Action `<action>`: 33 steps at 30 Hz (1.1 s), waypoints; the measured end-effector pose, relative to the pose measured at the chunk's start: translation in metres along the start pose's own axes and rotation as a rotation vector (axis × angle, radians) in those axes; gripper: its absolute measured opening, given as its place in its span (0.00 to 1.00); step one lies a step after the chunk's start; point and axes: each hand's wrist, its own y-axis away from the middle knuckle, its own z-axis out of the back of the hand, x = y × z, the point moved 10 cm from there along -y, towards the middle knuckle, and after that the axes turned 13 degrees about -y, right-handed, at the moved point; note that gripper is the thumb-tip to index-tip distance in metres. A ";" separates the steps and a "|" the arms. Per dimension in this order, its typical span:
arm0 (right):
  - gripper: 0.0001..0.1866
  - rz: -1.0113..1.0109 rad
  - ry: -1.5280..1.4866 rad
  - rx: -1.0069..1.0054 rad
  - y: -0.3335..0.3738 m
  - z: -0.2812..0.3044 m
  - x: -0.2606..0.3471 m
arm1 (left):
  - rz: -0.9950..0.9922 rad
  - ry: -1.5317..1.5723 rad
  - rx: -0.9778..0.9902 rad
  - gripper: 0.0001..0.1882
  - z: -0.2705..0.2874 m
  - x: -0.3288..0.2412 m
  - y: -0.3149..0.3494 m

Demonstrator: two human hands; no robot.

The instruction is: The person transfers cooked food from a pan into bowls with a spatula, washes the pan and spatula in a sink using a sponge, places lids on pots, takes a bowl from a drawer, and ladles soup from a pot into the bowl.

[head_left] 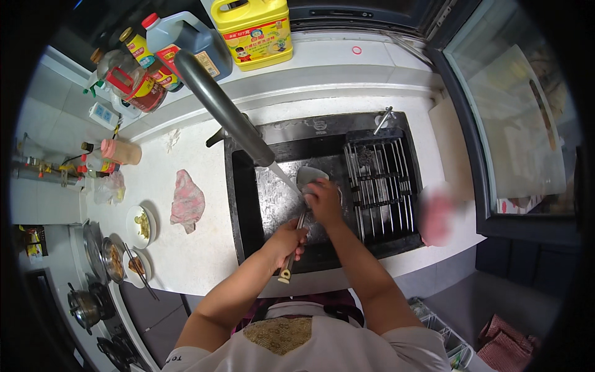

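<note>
A metal cooking spatula (312, 175) is held slantwise over the black sink (248, 239), its blade away from me and its handle end towards my body. My left hand (289, 240) is wrapped round the handle. My right hand (323, 199) is closed at the base of the blade, its fingers on the metal; whether it also holds a scrubber I cannot tell. From the grey faucet (238, 121) a stream of water runs down onto the spatula beside the right fingers.
A metal drying rack (381, 186) fills the sink's right side. A pink cloth (188, 201) lies left of the sink, near a plate of food (144, 228) and a bowl with chopsticks (137, 268). Bottles and a yellow jug (254, 34) stand behind. An open window (520, 124) juts in at right.
</note>
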 end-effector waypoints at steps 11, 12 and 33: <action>0.20 -0.964 -0.654 -0.208 0.013 -0.028 -0.161 | -0.012 0.079 -0.001 0.12 0.009 0.035 0.030; 0.20 -1.097 -0.902 -0.270 0.022 -0.036 -0.166 | -0.006 0.137 -0.009 0.10 0.013 0.033 0.029; 0.26 -1.137 -0.970 -0.074 0.092 -0.090 -0.103 | -0.109 -1.195 -0.442 0.28 0.043 0.028 -0.013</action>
